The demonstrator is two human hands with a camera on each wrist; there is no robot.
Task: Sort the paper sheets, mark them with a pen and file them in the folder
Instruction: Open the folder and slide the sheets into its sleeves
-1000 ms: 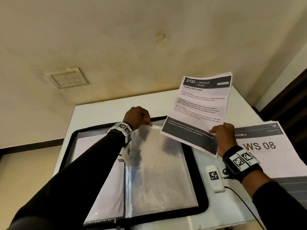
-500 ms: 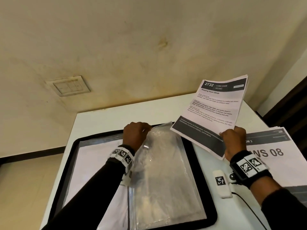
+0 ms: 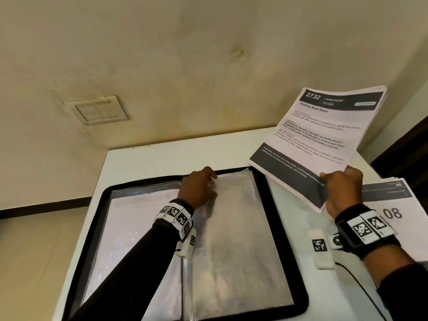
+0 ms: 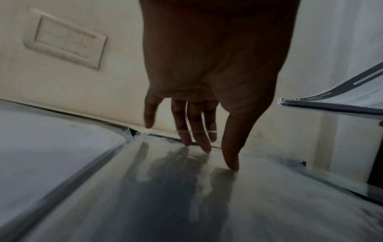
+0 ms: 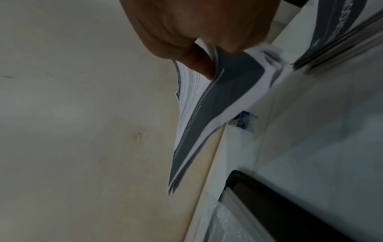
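A black-edged folder lies open on the white table, with clear plastic sleeves inside. My left hand is at the top edge of the right-hand sleeve. Its fingers are nearly straight, with three tips behind the sleeve's thin top edge and the thumb pressing on the film. My right hand pinches the lower corner of a sheaf of printed sheets headed "2732 LIVING ROOM". It holds the sheaf tilted in the air beyond the folder's far right corner. The thumb lies on the sheaf. No pen is in view.
A stack of printed sheets lies on the table at the right, behind my right wrist. A small blue and white item sits on the table under the held sheaf. A wall with a switch plate stands just behind the table.
The sleeve that my left hand held lifted now lies flat in the folder. My right hand has carried the sheaf further right.
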